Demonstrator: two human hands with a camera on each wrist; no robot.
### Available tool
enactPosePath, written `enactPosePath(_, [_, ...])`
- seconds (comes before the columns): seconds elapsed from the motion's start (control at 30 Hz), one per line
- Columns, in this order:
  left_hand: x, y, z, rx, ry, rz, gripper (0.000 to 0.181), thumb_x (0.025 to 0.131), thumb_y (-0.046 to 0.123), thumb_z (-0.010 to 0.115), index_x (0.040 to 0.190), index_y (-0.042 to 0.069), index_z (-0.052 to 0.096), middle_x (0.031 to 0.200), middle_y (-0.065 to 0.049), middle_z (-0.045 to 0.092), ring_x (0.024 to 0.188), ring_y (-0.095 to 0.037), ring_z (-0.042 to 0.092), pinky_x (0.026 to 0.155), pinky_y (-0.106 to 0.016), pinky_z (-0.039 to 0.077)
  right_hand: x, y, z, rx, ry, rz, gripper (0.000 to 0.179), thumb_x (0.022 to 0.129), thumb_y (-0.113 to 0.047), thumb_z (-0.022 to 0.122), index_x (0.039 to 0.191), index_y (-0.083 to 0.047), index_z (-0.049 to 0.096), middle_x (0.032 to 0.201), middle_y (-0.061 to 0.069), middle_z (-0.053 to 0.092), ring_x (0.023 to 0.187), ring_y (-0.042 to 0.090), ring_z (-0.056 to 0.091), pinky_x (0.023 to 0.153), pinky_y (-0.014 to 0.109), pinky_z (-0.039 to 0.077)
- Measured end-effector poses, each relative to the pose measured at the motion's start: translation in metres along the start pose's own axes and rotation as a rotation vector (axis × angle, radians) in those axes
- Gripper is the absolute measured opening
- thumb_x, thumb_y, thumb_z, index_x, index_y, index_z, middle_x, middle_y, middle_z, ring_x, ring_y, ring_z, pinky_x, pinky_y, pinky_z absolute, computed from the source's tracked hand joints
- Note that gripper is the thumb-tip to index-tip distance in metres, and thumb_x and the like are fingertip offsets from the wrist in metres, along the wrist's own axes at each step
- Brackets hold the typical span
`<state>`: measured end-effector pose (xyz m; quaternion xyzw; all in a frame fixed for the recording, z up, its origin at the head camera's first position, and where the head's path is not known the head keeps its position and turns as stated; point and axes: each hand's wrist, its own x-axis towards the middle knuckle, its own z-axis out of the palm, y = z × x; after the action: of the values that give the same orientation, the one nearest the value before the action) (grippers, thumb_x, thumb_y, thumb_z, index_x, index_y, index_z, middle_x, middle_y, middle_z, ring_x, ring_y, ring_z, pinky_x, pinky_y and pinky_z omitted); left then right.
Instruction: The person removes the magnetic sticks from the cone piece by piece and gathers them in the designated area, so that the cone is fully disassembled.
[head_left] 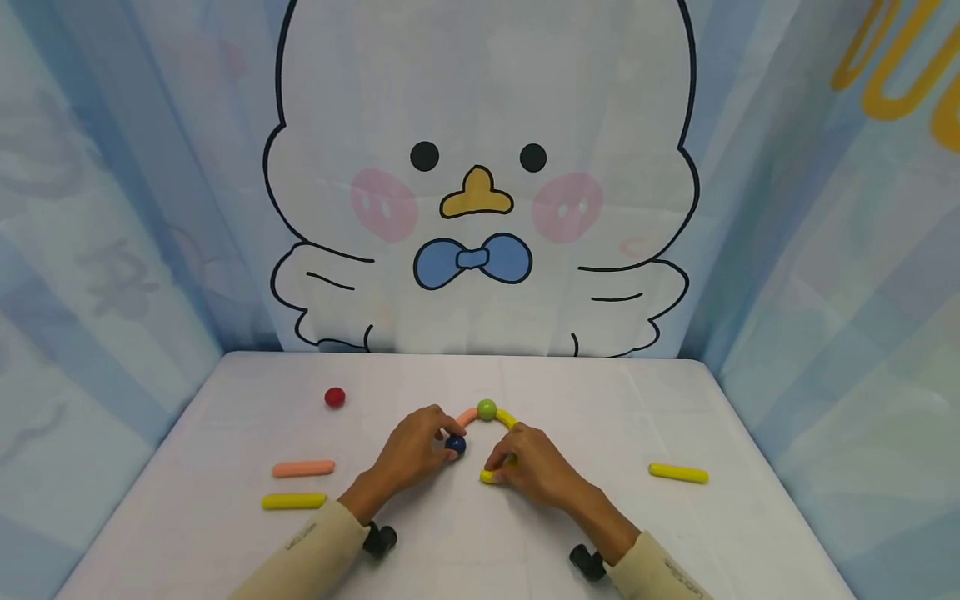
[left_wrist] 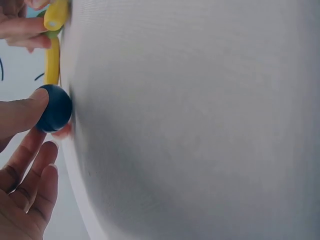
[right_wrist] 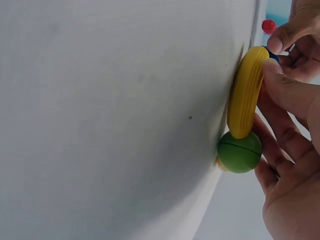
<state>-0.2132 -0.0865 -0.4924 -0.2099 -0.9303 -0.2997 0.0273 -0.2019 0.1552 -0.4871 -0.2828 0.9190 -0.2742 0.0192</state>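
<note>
My left hand pinches a dark blue ball between thumb and fingers, low over the white table. From that ball a curved orange rod leads up to a light green ball, and a curved yellow rod runs on from there toward my right hand. In the right wrist view, that hand's thumb and fingers pinch one end of a ridged yellow rod. Its other end meets a second green ball, mostly hidden behind the hand in the head view.
A red ball lies at the back left of the table. Below it are a loose orange rod and a straight yellow rod beside my left sleeve. Another yellow rod lies at the right. A printed curtain borders the table's back edge.
</note>
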Motion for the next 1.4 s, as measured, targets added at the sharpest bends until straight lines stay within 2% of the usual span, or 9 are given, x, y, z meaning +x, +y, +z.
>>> enactPosePath(0.1, [0.000,0.000,-0.001,0.010,0.001,0.004,0.027,0.085,0.013,0.091,0.110,0.018,0.081,0.102,0.002,0.069,0.094,-0.016,0.065,0.083,-0.031,0.056,-0.003,0.002,0.000,0.042,0.041,0.026,0.012,0.088,-0.012,0.087,0.096,-0.021,0.084,0.094,-0.015,0.077,0.098,0.007,0.063,0.099,0.039,0.055])
enactPosePath(0.27, [0.000,-0.001,-0.002,0.005,0.002,0.031,0.028,0.085,0.012,0.090,0.111,0.017,0.081,0.103,0.002,0.070,0.093,-0.017,0.065,0.081,-0.030,0.054,-0.003,0.003,0.000,0.078,0.152,0.134,0.016,0.089,-0.008,0.086,0.099,-0.020,0.084,0.092,-0.013,0.074,0.100,0.010,0.064,0.101,0.044,0.055])
enactPosePath(0.4, [0.000,-0.001,0.000,0.005,-0.001,0.037,0.028,0.085,0.016,0.091,0.111,0.018,0.081,0.104,0.003,0.070,0.093,-0.017,0.064,0.082,-0.030,0.054,-0.002,0.002,0.001,0.045,0.256,0.206,0.018,0.086,-0.006,0.088,0.098,-0.018,0.084,0.095,-0.008,0.076,0.101,0.014,0.064,0.097,0.043,0.056])
enactPosePath(0.53, [0.001,0.001,0.001,0.003,-0.003,0.018,0.027,0.085,0.019,0.092,0.109,0.018,0.080,0.104,0.001,0.069,0.094,-0.017,0.063,0.084,-0.032,0.055,-0.001,0.001,0.003,-0.002,0.315,0.269,0.021,0.081,-0.007,0.092,0.098,-0.015,0.084,0.100,0.000,0.077,0.101,0.021,0.064,0.093,0.044,0.055])
enactPosePath(0.73, [0.002,0.004,-0.001,-0.004,-0.003,-0.024,0.025,0.084,0.017,0.092,0.107,0.017,0.081,0.101,-0.001,0.067,0.093,-0.018,0.064,0.083,-0.033,0.055,-0.002,0.000,0.002,-0.031,0.312,0.390,0.025,0.080,-0.015,0.094,0.102,-0.014,0.083,0.100,0.001,0.071,0.094,0.019,0.063,0.085,0.040,0.054])
enactPosePath(0.97, [0.002,0.000,-0.002,-0.003,-0.001,-0.035,0.025,0.085,0.017,0.091,0.107,0.017,0.081,0.100,0.001,0.067,0.094,-0.017,0.064,0.084,-0.033,0.056,0.000,0.002,-0.003,0.054,0.253,0.515,0.025,0.082,-0.014,0.093,0.104,-0.014,0.082,0.103,0.002,0.068,0.092,0.018,0.064,0.081,0.036,0.055])
enactPosePath(1.1, [0.002,-0.003,-0.003,-0.012,0.006,-0.040,0.025,0.086,0.015,0.090,0.109,0.016,0.080,0.100,0.002,0.068,0.095,-0.017,0.065,0.084,-0.034,0.056,0.002,0.003,-0.005,0.060,0.238,0.537,0.025,0.081,-0.010,0.092,0.104,-0.013,0.082,0.104,0.004,0.068,0.094,0.019,0.065,0.082,0.037,0.056])
enactPosePath(1.4, [0.001,-0.008,-0.006,0.013,0.034,-0.063,0.027,0.086,0.013,0.090,0.110,0.016,0.081,0.102,0.000,0.068,0.094,-0.018,0.065,0.084,-0.035,0.058,0.001,0.005,-0.008,0.071,0.230,0.521,0.024,0.082,-0.004,0.089,0.103,-0.013,0.082,0.107,0.005,0.069,0.098,0.022,0.066,0.085,0.040,0.058])
